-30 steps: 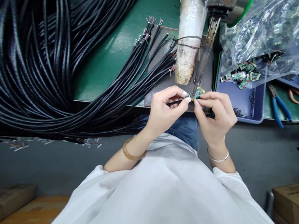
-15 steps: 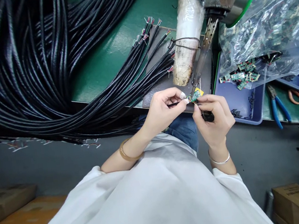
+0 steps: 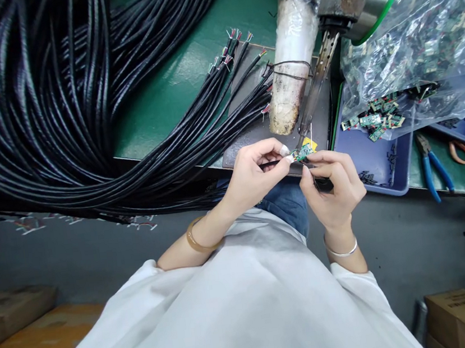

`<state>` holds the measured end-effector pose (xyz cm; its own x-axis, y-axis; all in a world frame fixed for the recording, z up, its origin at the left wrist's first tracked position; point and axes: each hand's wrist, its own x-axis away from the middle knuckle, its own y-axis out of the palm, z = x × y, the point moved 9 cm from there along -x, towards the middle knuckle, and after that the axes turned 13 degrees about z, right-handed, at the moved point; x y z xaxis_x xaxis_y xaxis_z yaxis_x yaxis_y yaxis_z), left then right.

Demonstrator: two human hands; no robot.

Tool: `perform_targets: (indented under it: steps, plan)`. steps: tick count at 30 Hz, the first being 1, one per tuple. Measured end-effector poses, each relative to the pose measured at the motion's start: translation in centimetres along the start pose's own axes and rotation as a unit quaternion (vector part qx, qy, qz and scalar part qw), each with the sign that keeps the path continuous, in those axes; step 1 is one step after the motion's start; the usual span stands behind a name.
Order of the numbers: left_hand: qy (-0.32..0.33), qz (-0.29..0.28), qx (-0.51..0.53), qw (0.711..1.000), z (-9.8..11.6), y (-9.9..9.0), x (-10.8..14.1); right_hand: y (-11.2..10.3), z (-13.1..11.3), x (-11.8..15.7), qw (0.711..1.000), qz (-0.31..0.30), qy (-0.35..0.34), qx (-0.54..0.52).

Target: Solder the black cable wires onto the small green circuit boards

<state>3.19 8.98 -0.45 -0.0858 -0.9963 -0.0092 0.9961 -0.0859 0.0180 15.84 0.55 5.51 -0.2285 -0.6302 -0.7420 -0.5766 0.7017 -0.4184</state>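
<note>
Left hand (image 3: 253, 168) pinches a black cable (image 3: 269, 164) near its end. Circuit board (image 3: 303, 152) between the hands, at the soldering iron (image 3: 312, 96); probably soldering, next needing steady alignment. Right hand (image 3: 335, 184) beside board, grip unclear.

Circuit board (image 3: 303, 152) green, held cable (image 3: 269, 164) black, tray (image 3: 345, 154) violet-blue, plier handles (image 3: 428, 175) blue
</note>
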Motion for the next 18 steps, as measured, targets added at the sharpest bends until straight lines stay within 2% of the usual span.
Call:
perform_targets:
  steps: [6,11,13,15,17,18]
  plan:
    - [0.019,0.001,-0.005,1.0,0.7,-0.2,-0.3,-0.2,-0.2,-0.2,1.0,0.012,-0.018,0.006]
    - [0.0,-0.019,0.0,1.0,0.1,0.1,0.1,-0.1,0.0,0.3,1.0,0.01,-0.017,0.0]
    - [-0.015,-0.02,-0.003,1.0,-0.3,0.1,0.2,0.1,0.3,0.3,1.0,-0.001,0.013,-0.014]
    - [-0.024,-0.021,-0.011,0.999,-0.5,0.2,0.2,-0.1,1.2,0.3,0.996,-0.004,0.081,-0.041]
    - [-0.026,-0.022,-0.019,0.999,-0.6,0.2,0.3,-1.4,2.1,0.4,0.987,0.012,0.146,-0.066]
    - [-0.027,-0.024,-0.021,0.999,-0.5,0.2,0.4,-2.6,2.2,0.4,0.984,0.032,0.156,-0.074]
